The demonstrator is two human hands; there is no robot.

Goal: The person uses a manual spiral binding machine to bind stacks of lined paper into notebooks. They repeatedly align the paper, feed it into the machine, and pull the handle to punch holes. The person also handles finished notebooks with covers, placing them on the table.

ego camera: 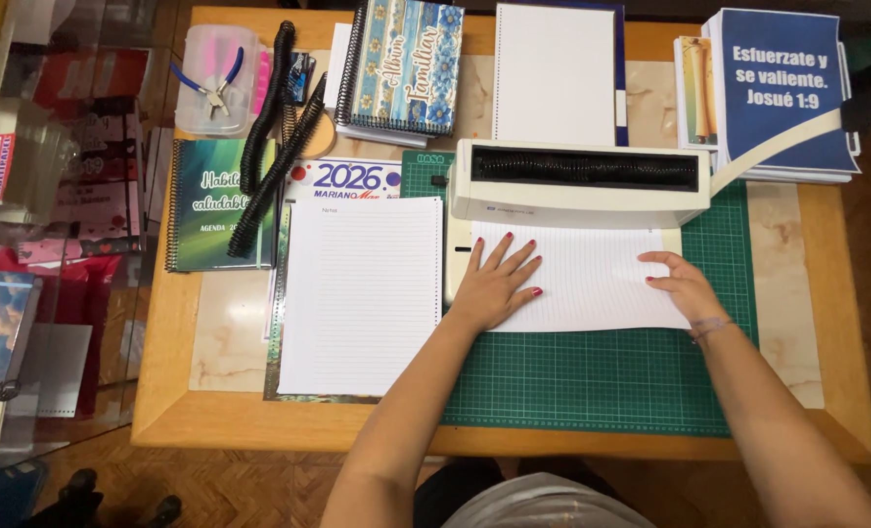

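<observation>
A green-covered spiral notebook [205, 205] and black binding coils [271, 147] are seen far left on the wooden table [161, 391]. A stack of lined pages [362, 293] is laid beside them. The left hand [497, 284] is pressed flat, fingers spread, on the lined sheets [592, 279] fed into the cream binding machine [582, 181]. The right hand [682, 284] is rested on the sheets' right edge, fingers loosely curled, nothing gripped. A green cutting mat [602, 381] is underneath.

A wooden bench [161, 411] with a pale marbled inlay [222, 337] stands on a herringbone parquet floor [230, 489], evenly lit from above, with a glass-fronted shelf unit [54, 244] crowded with red and printed goods along its left side.
</observation>
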